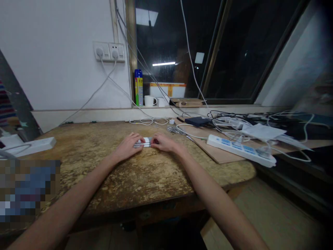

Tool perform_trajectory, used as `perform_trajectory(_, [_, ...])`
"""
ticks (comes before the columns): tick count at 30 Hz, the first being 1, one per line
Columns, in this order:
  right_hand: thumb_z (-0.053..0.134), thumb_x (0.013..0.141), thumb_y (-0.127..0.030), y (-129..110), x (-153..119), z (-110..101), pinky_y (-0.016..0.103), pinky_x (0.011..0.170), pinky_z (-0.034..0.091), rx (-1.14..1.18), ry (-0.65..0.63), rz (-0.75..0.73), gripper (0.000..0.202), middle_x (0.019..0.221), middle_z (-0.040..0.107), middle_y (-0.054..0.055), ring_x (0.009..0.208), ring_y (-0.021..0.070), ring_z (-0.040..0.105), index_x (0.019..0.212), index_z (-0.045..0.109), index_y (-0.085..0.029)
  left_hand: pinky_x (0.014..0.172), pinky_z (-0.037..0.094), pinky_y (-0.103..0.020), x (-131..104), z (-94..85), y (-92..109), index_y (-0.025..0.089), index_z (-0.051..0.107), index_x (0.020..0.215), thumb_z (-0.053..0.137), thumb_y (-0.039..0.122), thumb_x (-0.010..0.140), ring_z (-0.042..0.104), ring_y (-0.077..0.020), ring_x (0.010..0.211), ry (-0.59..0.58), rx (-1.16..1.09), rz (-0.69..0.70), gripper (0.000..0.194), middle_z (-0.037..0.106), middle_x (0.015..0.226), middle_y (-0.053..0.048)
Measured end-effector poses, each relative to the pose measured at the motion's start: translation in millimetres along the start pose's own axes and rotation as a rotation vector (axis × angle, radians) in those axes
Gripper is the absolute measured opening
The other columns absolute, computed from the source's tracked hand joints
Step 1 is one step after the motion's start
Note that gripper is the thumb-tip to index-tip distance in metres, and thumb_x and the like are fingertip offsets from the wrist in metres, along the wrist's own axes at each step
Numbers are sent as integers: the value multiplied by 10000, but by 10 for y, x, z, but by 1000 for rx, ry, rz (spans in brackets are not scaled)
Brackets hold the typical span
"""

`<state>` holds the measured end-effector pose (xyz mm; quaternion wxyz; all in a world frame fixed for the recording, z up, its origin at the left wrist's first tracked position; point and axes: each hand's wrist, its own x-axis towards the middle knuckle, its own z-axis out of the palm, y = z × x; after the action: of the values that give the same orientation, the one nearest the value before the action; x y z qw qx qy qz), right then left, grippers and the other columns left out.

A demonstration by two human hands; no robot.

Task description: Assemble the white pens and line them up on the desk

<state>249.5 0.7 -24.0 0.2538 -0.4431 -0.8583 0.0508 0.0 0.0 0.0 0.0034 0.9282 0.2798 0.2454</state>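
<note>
Several slim white-and-grey sticks, maybe pens or markers [147, 142], lie side by side on the worn wooden table [125, 184], near its back middle. My left hand [130, 145] is curled round their left ends, thumb in front and fingers behind. At their right ends, my right hand [162, 142] pinches them between thumb and fingers. The hands face each other with the middle of the sticks showing between them. My fingers hide the ends of the sticks.
Right of my hands are a white power strip [240, 149], a brown board [218, 154] and tangled cables [231, 123]. Another power strip [39, 146] sits at the left. A spray can [138, 88] and a white mug [150, 101] stand on the window sill.
</note>
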Motion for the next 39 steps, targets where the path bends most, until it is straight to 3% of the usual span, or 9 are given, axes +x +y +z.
perform_trajectory(6, [604,979,-266,20,58,59,264,791,426,93,23,-15,172,938,682,65,848,158,571,980,721,-139,998,376,-383,-6,37,-24,215,668,1089,612,353,950,550,-276,1105,-2,69,42,204,670,1138,-77])
perform_trajectory(13, [622,974,-349,-148,12,-40,288,822,457,86,86,-12,254,1056,694,92,923,189,608,1109,669,-139,958,366,-386,5,-19,42,218,646,1127,473,384,1049,580,-266,1112,38,123,5,252,678,1157,-78])
perform_trajectory(16, [584,995,-292,-253,-6,-58,305,877,453,15,74,-27,215,1096,716,109,994,219,630,1145,682,-172,968,368,-393,30,-51,100,211,639,1155,412,396,1073,574,-270,1111,61,214,37,304,671,1167,-90])
perform_trajectory(21, [503,989,-178,-428,4,-54,325,840,453,-120,48,80,257,1021,750,146,905,259,662,1144,706,-157,924,384,-428,48,-42,211,158,633,1159,428,206,1029,579,-318,1088,74,482,18,247,677,1135,-153])
perform_trajectory(24, [487,934,-92,-537,-11,-90,318,850,452,-173,51,107,307,1044,752,145,928,258,665,1141,705,-154,957,391,-444,37,-40,288,149,602,1217,471,82,924,588,-326,1133,53,506,-21,328,685,1187,-160])
perform_trajectory(27, [483,896,-54,-617,-24,-123,311,831,451,-197,53,117,334,1036,756,136,925,257,670,1117,711,-159,996,394,-438,36,-45,330,162,578,1261,462,60,887,601,-309,1189,49,469,-78,404,686,1264,-148])
perform_trajectory(33, [510,858,6,-607,6,-98,300,835,450,-243,73,129,390,1025,758,124,946,247,662,1137,717,-169,715,435,-362,54,-20,280,228,606,1151,361,199,1022,705,-296,902,-12,386,-238,278,756,1027,-101])
perform_trajectory(36, [524,931,-52,-557,18,-88,298,855,448,-201,121,89,308,1048,759,124,954,231,657,1134,724,-169,680,421,-345,44,-32,229,232,611,1106,326,269,1061,702,-292,867,-25,347,-250,291,750,973,-96])
perform_trajectory(39, [570,1004,-257,-503,21,-98,295,847,445,-60,183,39,210,1046,758,114,932,219,652,1096,730,-158,712,435,-346,27,-66,169,221,619,1079,330,306,1072,684,-284,875,-8,334,-206,301,730,972,-95])
